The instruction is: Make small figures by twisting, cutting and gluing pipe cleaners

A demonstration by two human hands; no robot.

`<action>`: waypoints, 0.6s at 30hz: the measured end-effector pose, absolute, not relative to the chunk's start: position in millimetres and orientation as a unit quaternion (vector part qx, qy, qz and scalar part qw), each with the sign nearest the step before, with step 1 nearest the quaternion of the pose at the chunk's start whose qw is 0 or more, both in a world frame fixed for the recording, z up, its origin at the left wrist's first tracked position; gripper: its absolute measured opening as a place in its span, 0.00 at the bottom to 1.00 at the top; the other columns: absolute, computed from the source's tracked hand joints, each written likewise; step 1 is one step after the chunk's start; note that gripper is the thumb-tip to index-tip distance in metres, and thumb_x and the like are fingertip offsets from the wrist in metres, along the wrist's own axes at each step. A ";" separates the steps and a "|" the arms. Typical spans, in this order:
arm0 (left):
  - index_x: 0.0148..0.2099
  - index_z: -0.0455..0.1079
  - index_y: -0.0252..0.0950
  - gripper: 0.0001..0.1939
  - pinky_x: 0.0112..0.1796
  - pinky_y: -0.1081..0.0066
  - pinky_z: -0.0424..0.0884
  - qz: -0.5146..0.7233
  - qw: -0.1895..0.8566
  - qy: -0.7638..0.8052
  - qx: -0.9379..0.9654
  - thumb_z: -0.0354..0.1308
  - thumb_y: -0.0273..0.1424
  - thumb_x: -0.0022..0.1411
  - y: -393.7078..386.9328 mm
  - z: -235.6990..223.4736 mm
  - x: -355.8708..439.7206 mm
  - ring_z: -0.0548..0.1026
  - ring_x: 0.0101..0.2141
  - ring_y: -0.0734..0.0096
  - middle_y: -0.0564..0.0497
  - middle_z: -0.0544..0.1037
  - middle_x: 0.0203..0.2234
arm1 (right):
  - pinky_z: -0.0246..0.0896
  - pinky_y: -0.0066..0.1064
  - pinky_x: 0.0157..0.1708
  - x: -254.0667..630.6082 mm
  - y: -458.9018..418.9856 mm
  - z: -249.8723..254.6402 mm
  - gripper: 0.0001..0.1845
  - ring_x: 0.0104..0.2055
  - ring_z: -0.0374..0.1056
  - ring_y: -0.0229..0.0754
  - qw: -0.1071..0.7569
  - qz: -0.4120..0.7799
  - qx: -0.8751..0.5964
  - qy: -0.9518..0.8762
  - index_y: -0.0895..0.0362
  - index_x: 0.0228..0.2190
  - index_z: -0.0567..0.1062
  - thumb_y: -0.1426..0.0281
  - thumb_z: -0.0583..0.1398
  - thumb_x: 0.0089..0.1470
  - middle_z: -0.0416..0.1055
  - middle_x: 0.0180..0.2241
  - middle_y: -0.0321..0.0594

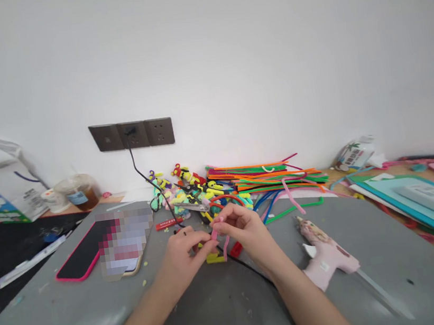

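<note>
Both hands meet over the grey mat (220, 311) at the middle of the table. My left hand (183, 257) pinches a pink pipe cleaner (215, 237), fingers closed on its lower part. My right hand (246, 230) pinches the same pink pipe cleaner from the top, fingers curled. The pipe cleaner's free end hangs down between the hands. A small yellow piece (213, 258) and a red piece (235, 249) lie on the mat just under the hands.
A pink glue gun (327, 254) lies right of my right wrist, its black cord (151, 184) running to a wall socket (132, 134). Stacked pipe cleaners (270, 174) and small finished figures (188, 187) sit behind. Two phones (108, 246) lie left; foam sheets (418, 205) lie right.
</note>
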State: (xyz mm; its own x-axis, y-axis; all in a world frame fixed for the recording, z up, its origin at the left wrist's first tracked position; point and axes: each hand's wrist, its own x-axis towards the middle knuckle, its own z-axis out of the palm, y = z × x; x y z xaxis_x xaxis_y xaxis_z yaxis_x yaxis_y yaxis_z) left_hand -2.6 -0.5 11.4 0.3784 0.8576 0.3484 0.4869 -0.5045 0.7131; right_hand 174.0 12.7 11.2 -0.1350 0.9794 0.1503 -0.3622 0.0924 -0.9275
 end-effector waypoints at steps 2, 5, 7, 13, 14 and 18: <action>0.31 0.80 0.37 0.13 0.28 0.74 0.60 0.360 0.261 0.430 0.785 0.59 0.33 0.65 -0.5 11.0 -2.2 0.68 0.25 0.72 0.52 0.80 0.22 | 0.67 0.26 0.30 174.6 13.5 10.1 0.17 0.28 0.70 0.36 0.572 0.586 -0.328 -0.471 0.56 0.22 0.75 0.63 0.76 0.37 0.75 0.24 0.33; 0.29 0.79 0.37 0.13 0.28 0.74 0.61 0.357 0.279 0.443 0.774 0.59 0.34 0.65 -0.7 10.7 -1.4 0.68 0.25 0.72 0.53 0.80 0.22 | 0.67 0.27 0.31 174.7 14.2 9.2 0.17 0.28 0.71 0.36 0.574 0.582 -0.327 -0.474 0.56 0.23 0.75 0.63 0.75 0.39 0.75 0.25 0.34; 0.29 0.79 0.37 0.14 0.29 0.74 0.61 0.353 0.280 0.448 0.772 0.59 0.35 0.65 -1.1 10.7 -1.1 0.67 0.24 0.72 0.53 0.79 0.21 | 0.68 0.27 0.31 174.0 14.2 9.3 0.16 0.28 0.71 0.36 0.576 0.578 -0.327 -0.477 0.56 0.22 0.74 0.64 0.75 0.39 0.75 0.24 0.33; 0.27 0.72 0.36 0.16 0.28 0.73 0.60 0.347 0.237 0.446 0.790 0.54 0.35 0.67 -2.9 13.9 -0.3 0.66 0.24 0.73 0.54 0.74 0.20 | 0.67 0.28 0.28 172.1 13.1 9.5 0.15 0.25 0.70 0.37 0.573 0.560 -0.348 -0.486 0.55 0.26 0.77 0.62 0.74 0.40 0.73 0.22 0.32; 0.26 0.71 0.36 0.17 0.28 0.74 0.59 0.346 0.235 0.444 0.792 0.54 0.35 0.67 -3.2 14.6 0.1 0.66 0.24 0.73 0.54 0.73 0.20 | 0.67 0.28 0.28 172.4 13.1 9.3 0.15 0.25 0.70 0.37 0.572 0.560 -0.351 -0.486 0.55 0.27 0.78 0.61 0.74 0.41 0.73 0.22 0.32; 0.31 0.72 0.36 0.14 0.27 0.75 0.62 0.364 0.277 0.453 0.765 0.53 0.36 0.66 -2.6 15.5 1.9 0.68 0.23 0.73 0.54 0.74 0.22 | 0.69 0.30 0.30 175.0 13.4 9.9 0.16 0.25 0.72 0.37 0.568 0.558 -0.359 -0.486 0.56 0.27 0.77 0.59 0.73 0.43 0.76 0.24 0.34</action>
